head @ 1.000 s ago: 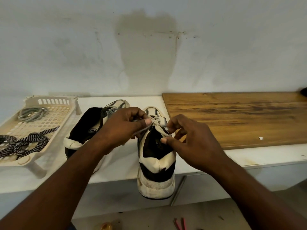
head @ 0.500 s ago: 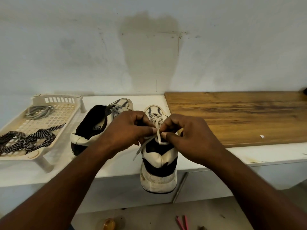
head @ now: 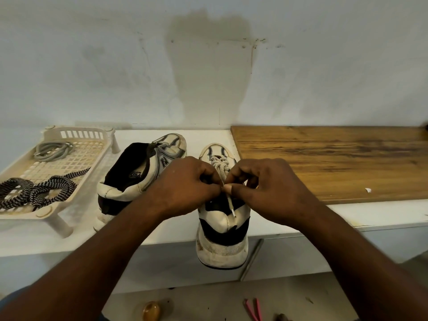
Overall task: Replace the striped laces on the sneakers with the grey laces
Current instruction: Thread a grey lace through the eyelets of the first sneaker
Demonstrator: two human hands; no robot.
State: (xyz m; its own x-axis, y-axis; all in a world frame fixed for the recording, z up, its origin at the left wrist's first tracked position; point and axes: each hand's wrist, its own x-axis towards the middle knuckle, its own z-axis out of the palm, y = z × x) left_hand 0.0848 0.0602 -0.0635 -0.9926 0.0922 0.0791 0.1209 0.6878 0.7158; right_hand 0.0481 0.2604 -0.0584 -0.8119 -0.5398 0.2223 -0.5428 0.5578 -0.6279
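Note:
Two white and black sneakers stand on a white shelf. The right sneaker [head: 222, 230] has its heel over the shelf edge and a pale grey lace [head: 220, 166] threaded through its eyelets. My left hand [head: 185, 193] and my right hand [head: 266, 191] meet above its tongue, and each pinches that lace. One lace tip [head: 231, 208] hangs down over the heel. The left sneaker [head: 139, 172] lies tilted, with no lace in sight. In the basket [head: 76, 186] at the left lie the striped laces [head: 34, 189] and a coiled grey lace [head: 54, 151].
A wooden board [head: 335, 161] covers the shelf to the right, with a small white scrap [head: 368, 190] on it. The wall stands close behind. Below the shelf, on the floor, lie pink-handled scissors [head: 253, 309] and a small amber object [head: 151, 310].
My hands have drawn together over the right sneaker's tongue. The loose lace end that hung at the left now hangs down the middle over the heel.

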